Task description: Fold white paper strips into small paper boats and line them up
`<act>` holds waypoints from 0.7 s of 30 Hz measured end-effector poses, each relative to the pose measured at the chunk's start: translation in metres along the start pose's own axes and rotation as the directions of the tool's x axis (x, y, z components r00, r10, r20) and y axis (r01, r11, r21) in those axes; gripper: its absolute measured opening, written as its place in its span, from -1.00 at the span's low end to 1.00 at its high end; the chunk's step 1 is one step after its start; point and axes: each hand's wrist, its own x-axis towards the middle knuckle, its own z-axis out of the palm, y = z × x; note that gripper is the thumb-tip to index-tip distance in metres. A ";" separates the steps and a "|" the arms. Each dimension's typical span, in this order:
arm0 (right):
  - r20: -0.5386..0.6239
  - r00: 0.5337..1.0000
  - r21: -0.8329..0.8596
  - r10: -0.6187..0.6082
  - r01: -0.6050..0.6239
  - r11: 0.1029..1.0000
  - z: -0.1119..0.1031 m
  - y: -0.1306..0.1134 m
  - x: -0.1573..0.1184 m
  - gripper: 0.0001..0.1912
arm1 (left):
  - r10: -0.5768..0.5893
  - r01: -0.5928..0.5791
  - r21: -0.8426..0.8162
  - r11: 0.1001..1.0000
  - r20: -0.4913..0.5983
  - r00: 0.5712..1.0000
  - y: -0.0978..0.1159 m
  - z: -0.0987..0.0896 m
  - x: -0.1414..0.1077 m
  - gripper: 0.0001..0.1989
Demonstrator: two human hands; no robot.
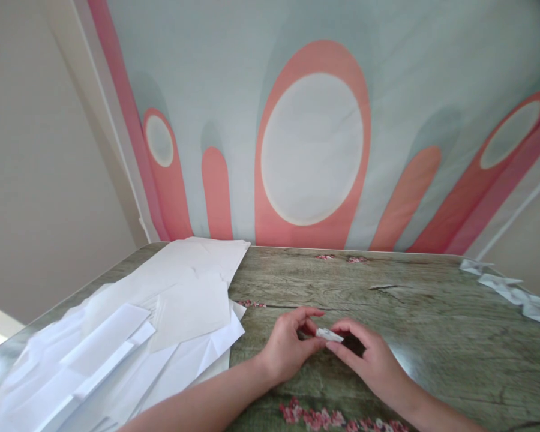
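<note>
Behind everything stands a pale grey-green backdrop [234, 72] printed with coral-pink arches, some of them framing whitish ovals. Before it spreads a wide greenish-brown wood-grain tabletop [306, 279] patterned with sprays of pink blossom. Over on my left, a loose heap of white paper sheets [189, 318], several of them creased, overlaps untidily back to the far edge. Along the right edge runs a line of small folded white paper pieces [499, 287]. Between these, my left hand [288, 345] and right hand [371, 357] come together, thumb and fingertips of each pinched on opposite ends of a narrow folded white paper strip [329, 335], which tilts slightly down to the right.
</note>
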 end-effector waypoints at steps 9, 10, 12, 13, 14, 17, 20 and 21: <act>-0.036 0.991 -0.051 -0.128 0.126 0.991 -0.002 -0.008 0.000 -0.78 | 0.040 -0.039 0.097 0.995 -0.009 0.999 0.000 0.002 -0.003 -0.75; -0.032 0.990 -0.072 -0.139 0.137 0.988 -0.002 -0.008 -0.001 -0.78 | 0.080 -0.078 0.138 0.987 -0.010 0.997 0.002 0.002 -0.004 -0.81; -0.023 0.985 -0.123 -0.170 0.166 0.978 -0.002 -0.007 -0.001 -0.78 | 0.156 -0.155 0.177 0.972 0.011 0.988 0.007 0.000 -0.006 -0.89; -0.024 0.982 -0.145 -0.186 0.181 0.973 -0.002 -0.006 -0.001 -0.79 | 0.170 -0.171 0.181 0.969 0.017 0.985 0.008 0.000 -0.006 -0.90; -0.029 0.979 -0.159 -0.200 0.193 0.968 -0.001 -0.005 -0.001 -0.80 | 0.173 -0.173 0.179 0.969 0.017 0.985 0.010 -0.001 -0.007 -0.91; -0.054 0.974 -0.139 -0.220 0.211 0.968 0.000 -0.003 -0.001 -0.84 | 0.125 -0.122 0.158 0.980 -0.010 0.992 0.011 -0.001 -0.005 -0.96; -0.041 0.978 -0.093 -0.206 0.202 0.975 0.000 -0.004 0.000 -0.90 | 0.032 -0.031 0.035 0.999 -0.027 0.999 0.006 0.002 -0.003 -0.90; -0.034 0.980 -0.086 -0.195 0.191 0.978 0.001 -0.004 0.000 -0.90 | -0.002 0.001 -0.034 0.999 -0.015 1.000 0.003 0.003 -0.003 -0.86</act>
